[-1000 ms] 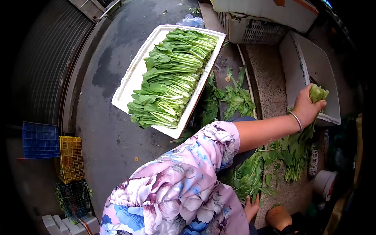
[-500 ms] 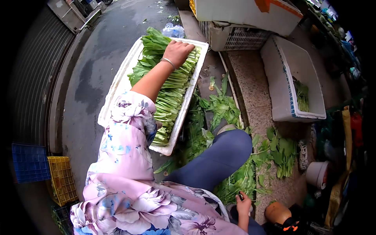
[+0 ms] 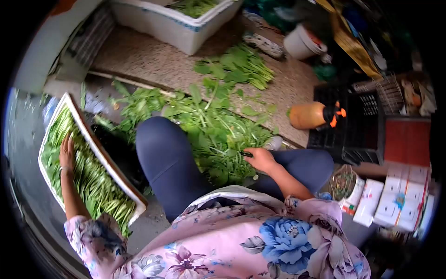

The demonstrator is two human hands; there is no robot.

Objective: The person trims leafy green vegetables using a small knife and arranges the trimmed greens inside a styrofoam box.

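My left hand point(image 3: 67, 156) lies with fingers stretched out on the leafy greens point(image 3: 95, 174), a bracelet at its wrist. Those greens fill a white foam box point(image 3: 109, 156), their pale stems packed in rows. Between my knees, my right hand point(image 3: 261, 159) is closed around a small black tool point(image 3: 245, 154); its working end is too small to make out. Just beyond that hand is a heap of loose leaves and stems point(image 3: 209, 130) on the ground.
A bunch of greens point(image 3: 241, 67) lies on the stone ledge point(image 3: 148, 56), near another white foam box point(image 3: 186, 35). An orange spray bottle point(image 3: 309, 115) stands beside a black crate point(image 3: 353, 125). White cartons point(image 3: 395, 200) are stacked at the right; a white bucket point(image 3: 302, 43) is behind.
The view has swung right, putting the box of greens at the left. My left hand has gone from curled fingers at the box's far end to flat fingers. My right hand still holds the black tool.
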